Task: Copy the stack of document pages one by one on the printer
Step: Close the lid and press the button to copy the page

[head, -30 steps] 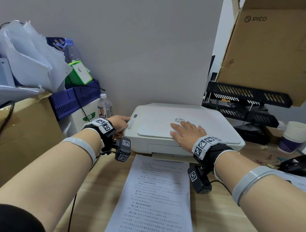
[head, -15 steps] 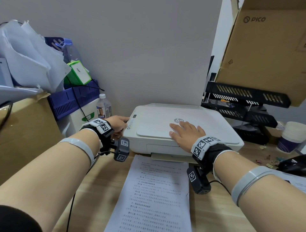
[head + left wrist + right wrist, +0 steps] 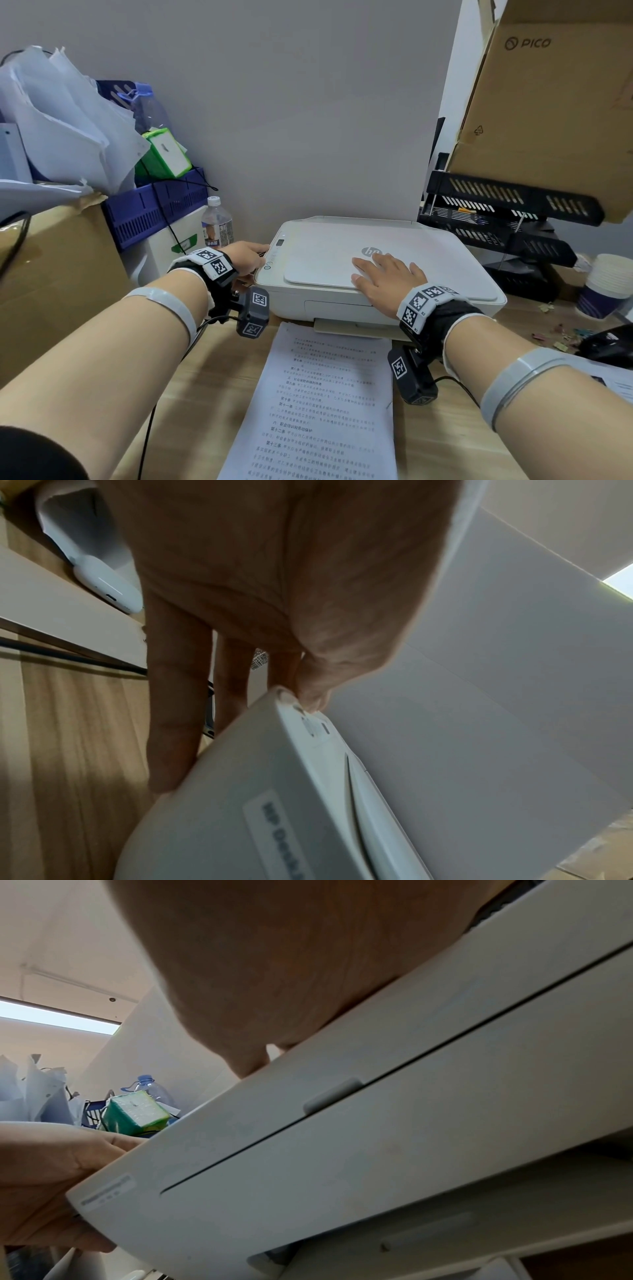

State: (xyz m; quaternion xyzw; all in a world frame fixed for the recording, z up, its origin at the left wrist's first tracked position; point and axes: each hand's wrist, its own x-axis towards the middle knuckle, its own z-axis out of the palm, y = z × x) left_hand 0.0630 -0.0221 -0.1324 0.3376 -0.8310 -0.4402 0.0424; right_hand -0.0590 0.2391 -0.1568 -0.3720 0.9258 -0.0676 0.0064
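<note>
A white HP printer (image 3: 394, 294) sits at the back of the wooden desk with its lid down. My right hand (image 3: 382, 275) lies flat on the front of the lid, fingers straight, just below the logo. Its palm (image 3: 291, 974) presses the lid edge in the right wrist view, above the printer front (image 3: 411, 1123). My left hand (image 3: 248, 258) is at the printer's left edge. There the thumb (image 3: 310, 700) rests on a button of the control strip and straight fingers (image 3: 174, 723) run down the printer's side (image 3: 240, 818). A printed page (image 3: 325, 404) lies on the desk in front.
A water bottle (image 3: 216, 222), a blue crate (image 3: 154, 212) and a cardboard box (image 3: 51, 274) crowd the left. Black letter trays (image 3: 507, 212) under a PICO box (image 3: 555, 102), stacked paper cups (image 3: 603, 287) and a black mouse (image 3: 609, 342) stand right. The wall is close behind.
</note>
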